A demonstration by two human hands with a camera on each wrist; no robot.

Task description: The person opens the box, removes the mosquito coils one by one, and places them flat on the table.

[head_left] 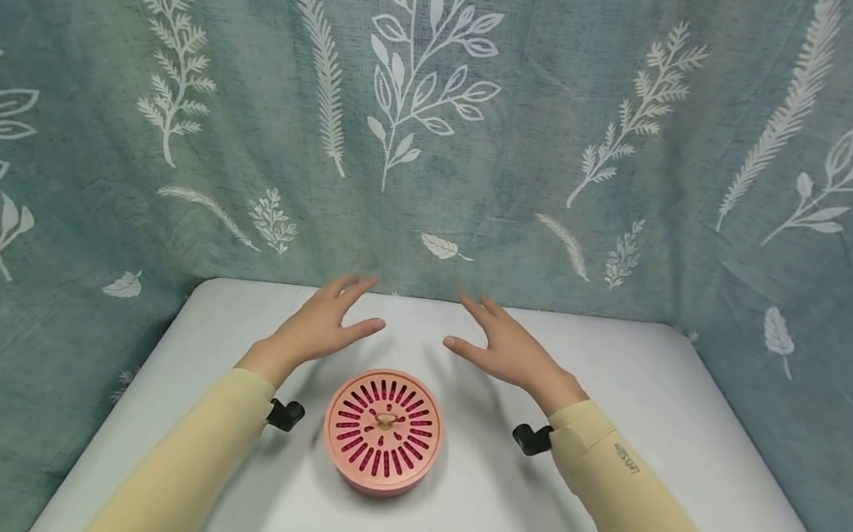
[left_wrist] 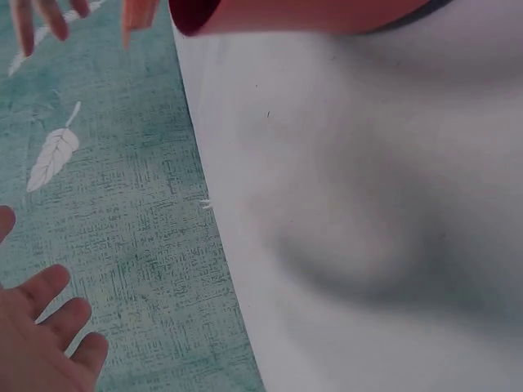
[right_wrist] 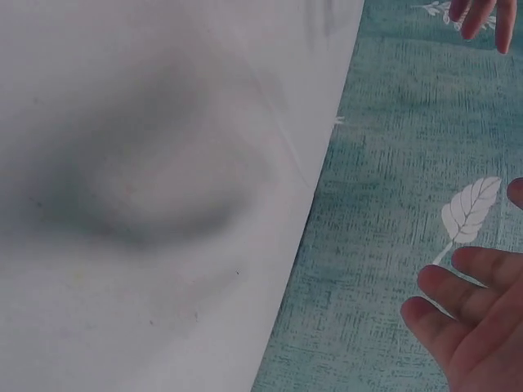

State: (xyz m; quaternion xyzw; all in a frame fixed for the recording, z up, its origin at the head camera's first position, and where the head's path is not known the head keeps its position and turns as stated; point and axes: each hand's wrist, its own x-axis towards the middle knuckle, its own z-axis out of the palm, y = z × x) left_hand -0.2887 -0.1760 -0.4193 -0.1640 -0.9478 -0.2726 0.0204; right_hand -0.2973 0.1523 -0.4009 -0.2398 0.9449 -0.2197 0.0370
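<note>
A round pink container stands on the table between the two forearms. Its slotted lid has a ring of narrow openings with deep magenta showing through, and a small ring knob at the centre. My left hand is held in the air beyond it to the left, fingers spread and thumb pointing inward. Mirroring it on the right is my right hand, also spread. Neither hand holds anything. In the left wrist view, the container's curved side crosses the top edge.
The white table ends at a green-blue curtain with white leaf prints, which hangs behind and along both sides. Black wrist cameras sit on the inner side of both yellow sleeves.
</note>
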